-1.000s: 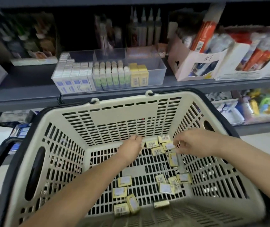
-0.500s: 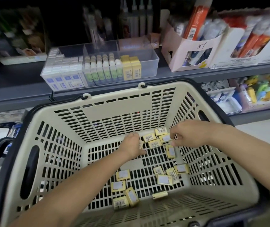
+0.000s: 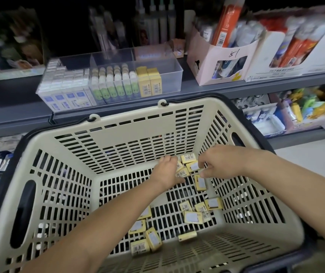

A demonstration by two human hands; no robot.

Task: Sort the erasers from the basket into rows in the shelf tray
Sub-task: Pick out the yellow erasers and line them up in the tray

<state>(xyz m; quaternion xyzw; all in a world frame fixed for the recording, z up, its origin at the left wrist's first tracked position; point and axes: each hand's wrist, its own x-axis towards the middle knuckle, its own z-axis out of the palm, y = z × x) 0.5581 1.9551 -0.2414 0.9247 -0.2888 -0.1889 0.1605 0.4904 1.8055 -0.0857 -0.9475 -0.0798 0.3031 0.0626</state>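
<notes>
A grey shelf [image 3: 216, 89] runs behind a cream basket [image 3: 118, 123], whose slatted floor holds loose yellow erasers [image 3: 192, 217], some near the front wall, some at the far right corner. On the shelf, a clear tray [image 3: 170, 75] has two rows [image 3: 148, 83] of the same erasers standing beside white and green packs [image 3: 69, 95]. The left hand [image 3: 167, 171] curls its fingers over the corner cluster, grip unclear. The right hand [image 3: 223, 162] pinches one eraser [image 3: 192, 166] between its fingers.
</notes>
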